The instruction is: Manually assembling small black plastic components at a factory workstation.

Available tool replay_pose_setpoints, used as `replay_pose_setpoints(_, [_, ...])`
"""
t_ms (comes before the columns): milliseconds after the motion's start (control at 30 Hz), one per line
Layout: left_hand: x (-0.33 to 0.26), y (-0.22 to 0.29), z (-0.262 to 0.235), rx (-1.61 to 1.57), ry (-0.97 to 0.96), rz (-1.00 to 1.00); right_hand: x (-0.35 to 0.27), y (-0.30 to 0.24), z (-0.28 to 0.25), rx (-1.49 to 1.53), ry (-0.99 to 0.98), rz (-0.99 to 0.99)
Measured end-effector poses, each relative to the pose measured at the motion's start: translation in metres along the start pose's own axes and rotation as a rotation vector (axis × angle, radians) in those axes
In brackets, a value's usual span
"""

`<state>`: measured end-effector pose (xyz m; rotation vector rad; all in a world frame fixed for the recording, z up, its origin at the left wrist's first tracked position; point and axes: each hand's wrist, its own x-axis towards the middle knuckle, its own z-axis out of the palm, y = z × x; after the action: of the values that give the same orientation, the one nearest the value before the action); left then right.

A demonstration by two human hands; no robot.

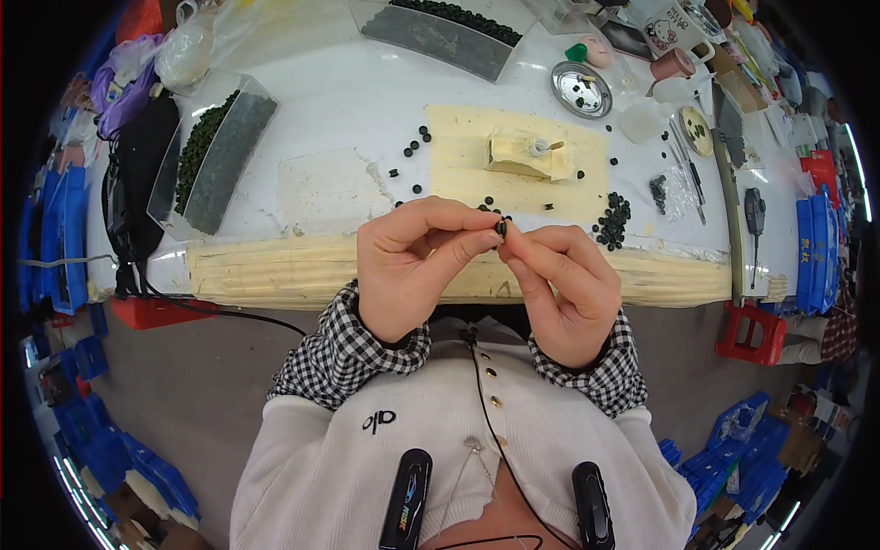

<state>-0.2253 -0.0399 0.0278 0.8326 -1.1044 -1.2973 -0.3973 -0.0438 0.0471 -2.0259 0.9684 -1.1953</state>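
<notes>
My left hand (pixel 403 261) and my right hand (pixel 570 291) meet over the table's front edge, fingertips almost touching. Between them is a small dark round bead-like piece (pixel 500 228), pinched by the thumb and forefinger of each hand; its details are too small to make out. Several similar dark pieces lie just beyond the fingertips, and a cluster of them (pixel 612 220) sits to the right of my right hand. Past my hands, a tape-covered block (pixel 513 158) with a small white pot (pixel 539 147) rests on a pale yellow sheet (pixel 458 133).
Clear bins of dark pieces stand at left (pixel 252 119) and at the back (pixel 431 53). To the right are a round metal dish (pixel 600 101), tweezers and pen-like tools (pixel 698 183), and a screwdriver-like tool (pixel 754 220). A black cable hangs at left; red stools flank the table.
</notes>
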Motion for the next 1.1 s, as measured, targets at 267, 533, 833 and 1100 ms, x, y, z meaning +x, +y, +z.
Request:
replay_pose_setpoints(267, [-0.0011,-0.0033,-0.0008,0.003,0.008,0.012,-0.0009,-0.001,0.002,0.005,0.003,0.009])
replay_pose_setpoints(533, [-0.0003,-0.0048,-0.0019,0.036,0.01,0.052,-0.0012,-0.0006,0.0032,0.015,0.004,0.014])
replay_pose_setpoints(833, [0.0001,-0.006,-0.003,0.009,0.007,0.04,-0.0016,-0.0009,0.0036,0.02,0.0,0.028])
replay_pose_setpoints(1100, [-0.0008,-0.0029,-0.0027,0.045,0.013,0.007,-0.0022,0.0001,0.0027,0.025,-0.014,0.02])
